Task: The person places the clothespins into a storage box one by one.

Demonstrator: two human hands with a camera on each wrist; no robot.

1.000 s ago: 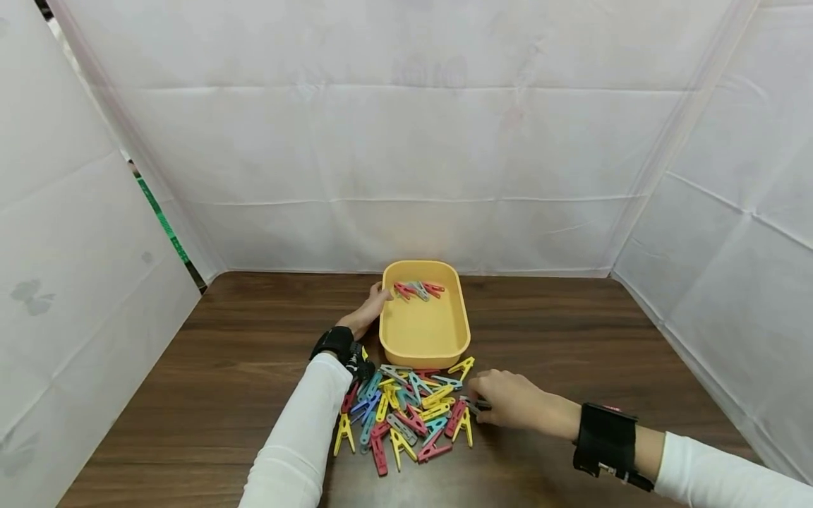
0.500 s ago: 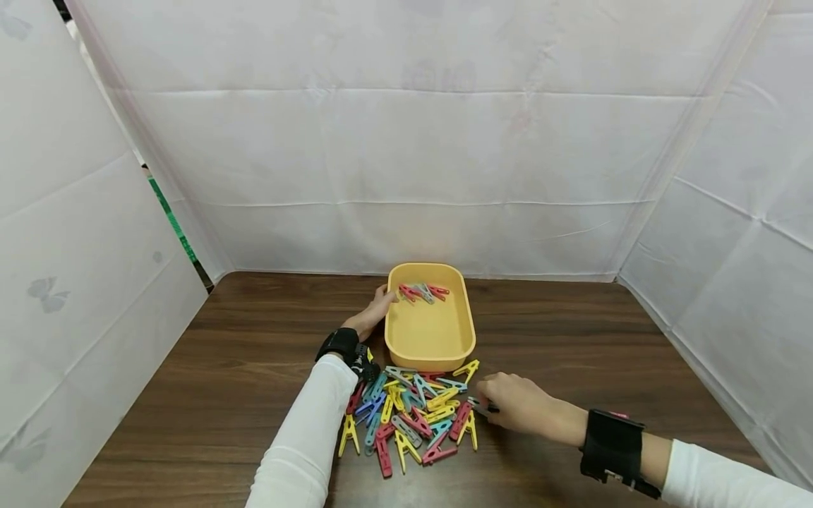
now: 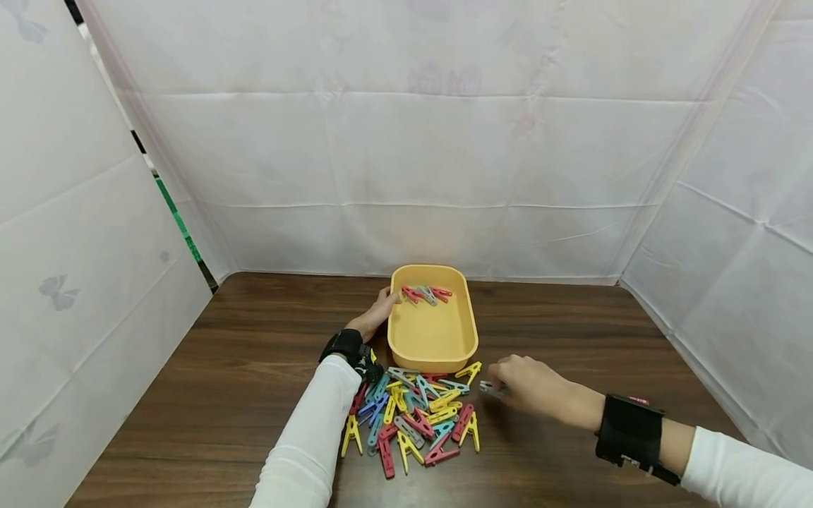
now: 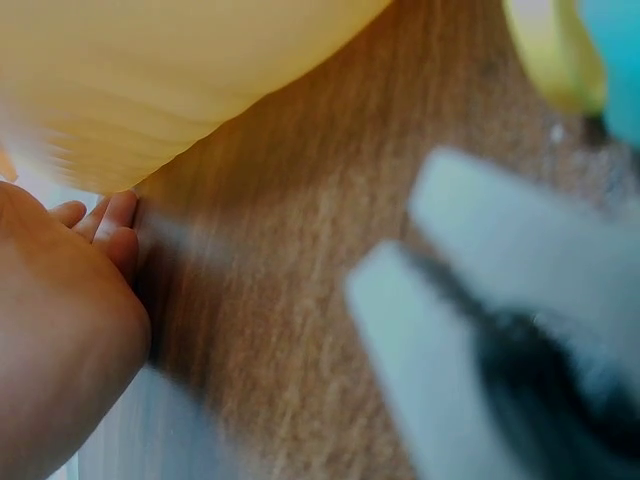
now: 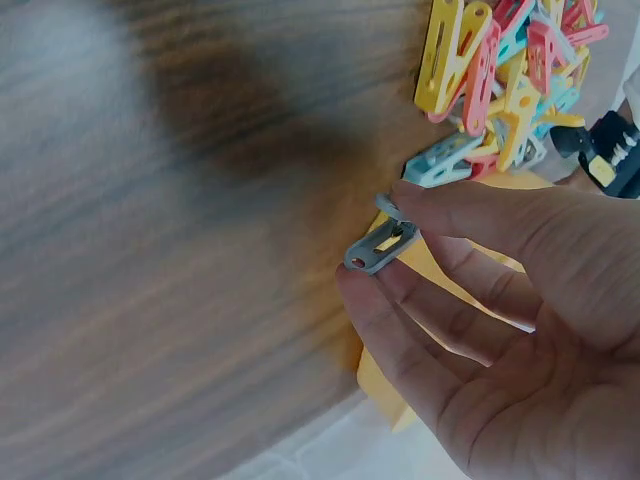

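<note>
A grey peg (image 5: pixel 380 246) sits pinched between the thumb and forefinger of the right hand (image 3: pixel 532 386), its long axis running roughly level and sticking out past the fingertips (image 5: pixel 352 283) toward the tray (image 3: pixel 433 351). It is a small plastic clothes peg, slotted through the middle, and in the head view it shows only as a pale sliver (image 3: pixel 489 387) at the front of the fingers. The hand holds it just above the table (image 3: pixel 254 367), off the right edge of the pile (image 3: pixel 413 416), with the tray lying ahead of the fingers and to their left; the right hand is the one carrying, and near the tray's front corner.

The left hand (image 3: pixel 377 314) rests against the tray's left wall, fingers relaxed and laid along the rim, holding nothing. Beyond its fingertips, red and grey pegs (image 3: pixel 425 293) lie at the far end of the yellow tray. Behind the right fingers, toward the person, the pile spreads in yellow, red, blue and grey, the pegs crossing at all angles. A white cloth (image 3: pixel 406 155) screens the table on three sides.
</note>
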